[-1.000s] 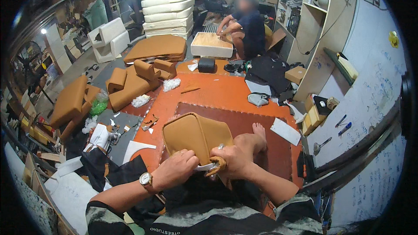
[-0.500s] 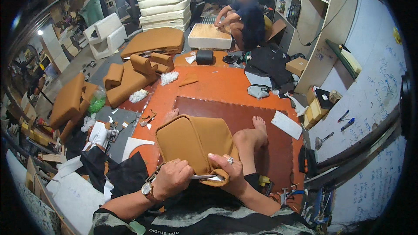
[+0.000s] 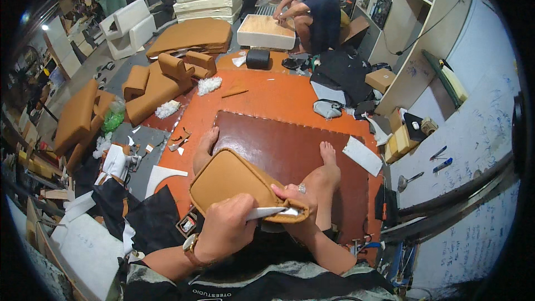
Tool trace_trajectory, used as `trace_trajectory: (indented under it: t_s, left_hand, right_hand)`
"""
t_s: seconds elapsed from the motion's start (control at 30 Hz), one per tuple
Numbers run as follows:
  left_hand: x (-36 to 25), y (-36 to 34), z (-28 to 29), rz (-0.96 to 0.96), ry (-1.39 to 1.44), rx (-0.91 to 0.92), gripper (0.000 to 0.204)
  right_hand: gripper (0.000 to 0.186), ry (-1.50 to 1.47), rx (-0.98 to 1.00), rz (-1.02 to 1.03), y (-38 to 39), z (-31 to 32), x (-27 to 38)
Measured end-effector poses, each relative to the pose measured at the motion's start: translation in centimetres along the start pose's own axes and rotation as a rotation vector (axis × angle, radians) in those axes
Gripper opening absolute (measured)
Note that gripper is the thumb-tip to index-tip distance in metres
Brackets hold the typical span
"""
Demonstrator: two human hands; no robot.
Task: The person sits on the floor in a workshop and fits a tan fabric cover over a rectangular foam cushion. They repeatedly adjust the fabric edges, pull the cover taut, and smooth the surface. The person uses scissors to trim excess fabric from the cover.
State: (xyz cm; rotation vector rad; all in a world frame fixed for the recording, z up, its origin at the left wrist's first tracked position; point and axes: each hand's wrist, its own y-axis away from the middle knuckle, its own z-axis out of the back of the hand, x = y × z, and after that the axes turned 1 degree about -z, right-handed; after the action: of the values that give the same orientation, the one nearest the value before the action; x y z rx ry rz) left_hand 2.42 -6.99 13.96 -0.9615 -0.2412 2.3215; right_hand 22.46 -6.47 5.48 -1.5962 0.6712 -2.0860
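Observation:
Between my bare legs I hold a tan leather upholstered piece (image 3: pixel 225 181) with a seam along its edge and a rounded corner toward the far side. My left hand (image 3: pixel 228 226), wearing a watch, is closed on a white strip (image 3: pixel 261 212) at the piece's near edge. My right hand (image 3: pixel 295 223), with a ring, is closed round the piece's right end, its thumb on top, where the leather is folded and something white shows inside. What lies under the piece is hidden.
A co-worker (image 3: pixel 317 14) sits at the back by a white-sided block (image 3: pixel 266 30). Tan cushions (image 3: pixel 78 117) lie left and behind, dark fabric (image 3: pixel 340 75) back right. An orange mat (image 3: pixel 267 92) with a brown panel spreads ahead. Shelving (image 3: pixel 415 17) and a white board line the right.
The leather piece has tilted and shifted left and down, its top panel now slanting away to the left. My left hand has pulled the white strip down-left, exposing more of it.

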Motion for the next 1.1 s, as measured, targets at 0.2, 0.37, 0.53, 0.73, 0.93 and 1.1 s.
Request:
trace_trajectory:
  t_s: [0.2,0.37,0.53,0.73,0.93,1.1]
  left_hand:
    - [1.9,-1.5,-0.5,0.037,0.053,0.205,0.025]
    - [6.8,-3.2,7.5,0.153,0.465,0.366,0.037]
    - [16.4,-1.6,4.7,0.442,0.405,0.298,0.049]
    - [16.6,-3.1,1.7,0.281,0.751,0.339,0.056]
    - [16.7,-5.6,2.1,0.293,0.774,0.507,0.052]
    - [14.7,-7.9,2.5,0.245,0.864,0.623,0.047]
  right_hand:
    - [0.047,-0.118,-0.029,-0.147,1.1,-0.1,-3.2]
    - [0.045,-0.227,-0.105,-0.174,2.9,-0.6,-2.5]
    - [0.045,-0.054,-0.044,-0.056,3.5,-0.4,-1.6]
    - [0.046,0.137,-0.023,-0.012,2.4,1.3,-0.3]
    - [0.048,0.132,-0.038,-0.033,2.5,1.1,0.4]
    - [0.049,0.087,-0.047,0.002,2.9,1.3,-0.4]
